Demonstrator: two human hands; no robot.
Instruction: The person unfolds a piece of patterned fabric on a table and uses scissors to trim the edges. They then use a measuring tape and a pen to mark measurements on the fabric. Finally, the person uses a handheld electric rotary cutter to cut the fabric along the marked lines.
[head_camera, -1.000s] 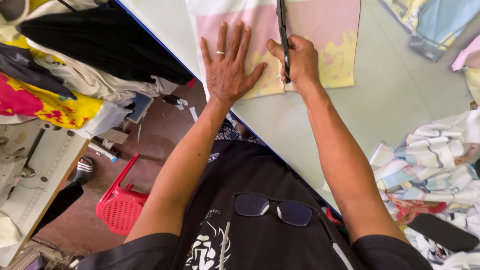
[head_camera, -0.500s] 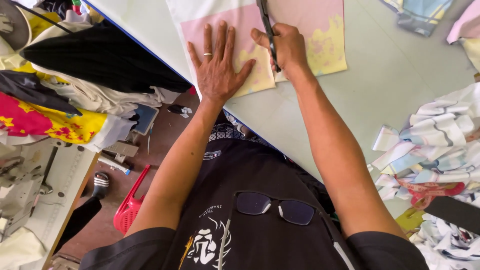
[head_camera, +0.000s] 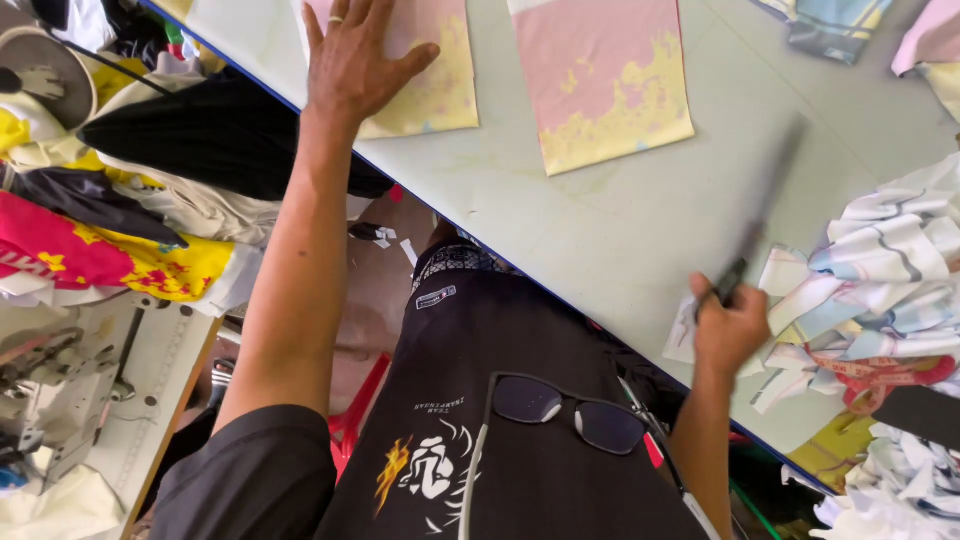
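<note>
Now the left hand (head_camera: 355, 60) lies flat, fingers spread, pressing a pink-and-yellow fabric piece (head_camera: 425, 85) to the table (head_camera: 600, 230); the right hand (head_camera: 728, 330), pulled back near the table's edge, grips blurred scissors (head_camera: 762, 225).

A pale green cutting table (head_camera: 600, 240) with a blue edge carries two pink-and-yellow fabric pieces (head_camera: 605, 80) at its far side (lying apart), and a heap of printed fabric scraps (head_camera: 880, 270) on the right.
</note>
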